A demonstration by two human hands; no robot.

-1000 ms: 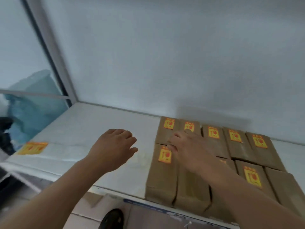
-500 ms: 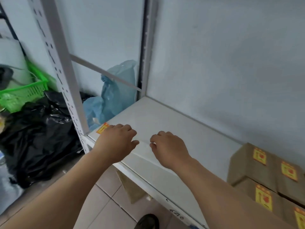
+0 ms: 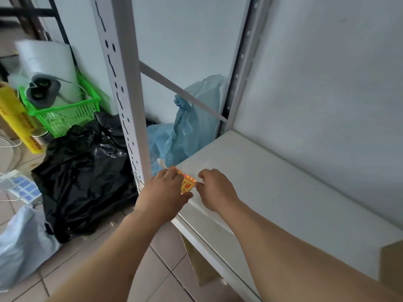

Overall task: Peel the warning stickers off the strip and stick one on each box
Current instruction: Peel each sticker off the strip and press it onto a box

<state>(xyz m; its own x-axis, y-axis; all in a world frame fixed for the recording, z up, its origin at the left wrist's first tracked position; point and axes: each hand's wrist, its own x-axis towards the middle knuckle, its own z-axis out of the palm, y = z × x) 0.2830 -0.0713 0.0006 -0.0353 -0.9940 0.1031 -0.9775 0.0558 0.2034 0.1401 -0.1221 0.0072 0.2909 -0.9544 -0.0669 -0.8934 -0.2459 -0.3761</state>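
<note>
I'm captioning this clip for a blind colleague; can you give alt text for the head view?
Both hands meet over the sticker strip at the corner of a white shelf: the left hand covers its near end and the right hand touches its edge. Behind the shelf post sit a blue bag, a black bag and a green basket.

Left hand [image 3: 163,192] and right hand [image 3: 214,190] bare, forearms unsleeved.
</note>
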